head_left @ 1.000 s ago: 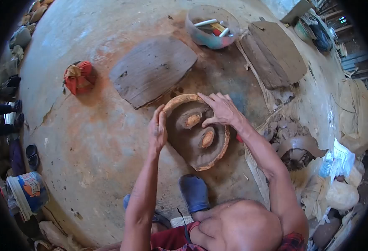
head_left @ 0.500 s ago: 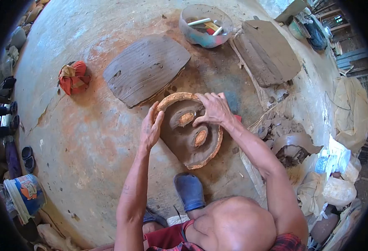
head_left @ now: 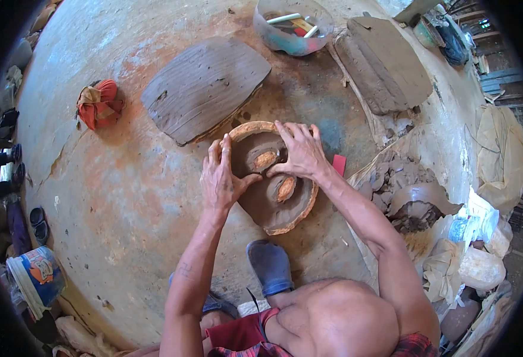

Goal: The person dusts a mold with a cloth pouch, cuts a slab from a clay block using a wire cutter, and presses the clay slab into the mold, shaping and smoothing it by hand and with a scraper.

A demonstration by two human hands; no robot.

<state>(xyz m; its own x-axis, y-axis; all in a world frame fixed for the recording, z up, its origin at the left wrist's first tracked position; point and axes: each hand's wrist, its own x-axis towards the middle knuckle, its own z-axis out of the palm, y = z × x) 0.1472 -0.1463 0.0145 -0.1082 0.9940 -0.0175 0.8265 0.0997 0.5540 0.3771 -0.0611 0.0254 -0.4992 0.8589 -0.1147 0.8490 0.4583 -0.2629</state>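
Note:
A round mould [head_left: 300,221] with a rough orange rim lies on the floor, lined inside with dark grey clay. Two orange oval knobs stick up through the clay, each with clay around it. My left hand [head_left: 221,178] grips the mould's left side, fingers over the rim and thumb pressed on the clay inside. On the upper right, my right hand [head_left: 303,152] holds the rim with its fingers outside and its thumb reaching in between the knobs. The two thumb tips nearly meet near the middle. My hands cover parts of the rim.
Beyond the mould lies a flat clay slab [head_left: 205,89]. A clear bowl [head_left: 291,44] of tools stands behind, beside a thick clay block [head_left: 386,65]. Loose clay lumps [head_left: 401,184] sit at right, a red piece [head_left: 339,164] nearer. A red cloth bundle [head_left: 99,104] is at left.
My left hand has moved from the outer rim so its thumb reaches inside onto the clay. My right hand stays on the rim, its thumb shifted slightly left. The view has shifted a little.

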